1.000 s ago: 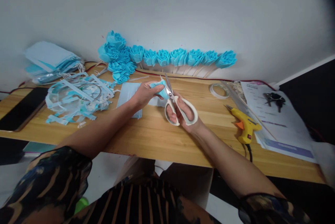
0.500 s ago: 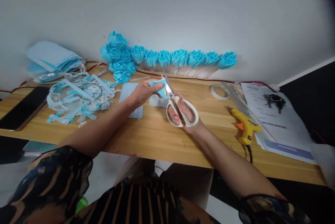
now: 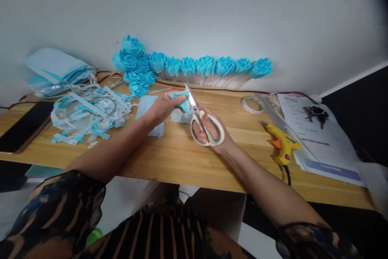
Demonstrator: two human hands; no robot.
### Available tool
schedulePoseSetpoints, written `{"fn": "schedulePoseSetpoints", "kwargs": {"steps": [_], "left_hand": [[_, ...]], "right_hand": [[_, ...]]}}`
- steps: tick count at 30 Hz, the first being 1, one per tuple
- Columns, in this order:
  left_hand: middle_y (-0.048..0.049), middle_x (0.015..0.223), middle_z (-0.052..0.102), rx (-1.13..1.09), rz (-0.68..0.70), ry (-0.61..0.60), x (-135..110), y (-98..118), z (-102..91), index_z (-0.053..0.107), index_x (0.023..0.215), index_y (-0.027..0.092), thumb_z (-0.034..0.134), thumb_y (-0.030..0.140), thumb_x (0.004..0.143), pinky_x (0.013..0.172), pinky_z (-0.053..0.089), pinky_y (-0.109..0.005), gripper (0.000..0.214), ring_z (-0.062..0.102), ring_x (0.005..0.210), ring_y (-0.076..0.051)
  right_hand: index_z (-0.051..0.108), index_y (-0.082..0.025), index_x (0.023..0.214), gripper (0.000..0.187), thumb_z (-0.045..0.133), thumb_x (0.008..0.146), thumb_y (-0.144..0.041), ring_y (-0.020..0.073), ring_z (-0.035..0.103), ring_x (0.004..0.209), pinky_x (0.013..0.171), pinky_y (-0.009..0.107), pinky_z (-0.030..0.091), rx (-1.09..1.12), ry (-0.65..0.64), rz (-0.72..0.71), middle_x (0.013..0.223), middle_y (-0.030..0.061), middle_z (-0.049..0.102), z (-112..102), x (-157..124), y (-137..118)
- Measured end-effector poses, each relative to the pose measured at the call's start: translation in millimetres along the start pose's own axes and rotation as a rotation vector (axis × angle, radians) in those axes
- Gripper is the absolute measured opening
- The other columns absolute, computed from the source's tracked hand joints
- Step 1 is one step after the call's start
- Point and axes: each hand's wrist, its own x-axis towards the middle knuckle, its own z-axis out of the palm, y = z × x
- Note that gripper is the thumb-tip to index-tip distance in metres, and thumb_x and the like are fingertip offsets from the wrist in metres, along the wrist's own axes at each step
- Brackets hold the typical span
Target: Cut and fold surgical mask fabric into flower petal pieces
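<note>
- I see the wooden table (image 3: 182, 162) across the frame's middle, blue flowers (image 3: 206, 66) along its far edge, then the pale wall (image 3: 194, 12).
- Upper left, clear plastic wrapping (image 3: 48, 90) lies with stacked masks (image 3: 57, 63); I can't tell whether they're inside.
- At centre, I have the right hand (image 3: 216, 129) clenched round the scissors (image 3: 195, 108), blades at the right edge of the folded blue piece (image 3: 186, 106), which the left hand (image 3: 165, 105) pinches.
</note>
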Motion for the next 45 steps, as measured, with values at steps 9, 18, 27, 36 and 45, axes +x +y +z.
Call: {"fn": "schedulePoseSetpoints", "kwargs": {"steps": [9,18,27,36,45], "left_hand": [[-0.003,0.07,0.07,0.043,0.001,-0.039,-0.1,-1.3,-4.0,0.072,0.074,0.015,0.08,0.047,0.076,0.06,0.053,-0.025,0.033,0.062,0.061,-0.012],[-0.0034,0.066,0.067,0.099,0.042,0.007,-1.2,4.3,-3.8,0.069,0.067,0.014,0.079,0.042,0.077,0.06,0.052,-0.025,0.032,0.062,0.06,-0.013],[-0.0002,0.064,0.064,0.08,-0.008,0.194,2.5,-6.0,-8.3,0.065,0.071,0.015,0.083,0.043,0.074,0.055,0.052,-0.025,0.034,0.062,0.059,-0.013],[-0.0018,0.072,0.068,0.004,-0.099,0.155,-3.4,-5.6,4.7,0.068,0.085,0.014,0.085,0.05,0.07,0.052,0.052,-0.024,0.042,0.065,0.064,-0.014],[-0.0038,0.077,0.069,-0.046,-0.137,0.052,-10.6,1.0,17.5,0.069,0.086,0.014,0.084,0.051,0.07,0.054,0.052,-0.024,0.044,0.064,0.068,-0.014]], "right_hand": [[0.052,-0.024,0.13,0.064,0.063,0.087,-0.07,0.0108,0.045,0.049,0.044,0.024,0.036,0.027,-0.103,0.016,0.066,-0.0042,0.058,-3.9,2.4,-1.5],[0.051,-0.024,0.132,0.068,0.071,0.083,-0.066,0.008,0.036,0.042,0.035,0.02,0.025,0.017,-0.038,0.015,0.061,-0.0057,0.056,-8.5,3.1,-2.8],[0.048,-0.028,0.138,0.07,0.068,0.083,-0.066,0.0104,0.044,0.048,0.041,0.023,0.033,-0.36,0.169,-0.228,0.072,-0.0035,0.061,-33.1,0.6,-41.6],[0.069,-0.019,0.129,0.048,0.068,0.08,-0.022,0.035,0.07,0.098,0.086,0.046,0.052,-1.743,0.393,0.115,0.103,0.0135,0.077,-97.5,-1.9,-61.5],[0.07,-0.021,0.125,0.039,0.061,0.094,-0.044,0.0328,0.067,0.11,0.099,0.05,0.048,-1.473,0.523,-0.213,0.113,0.0133,0.075,-69.6,1.8,-56.5]]}}
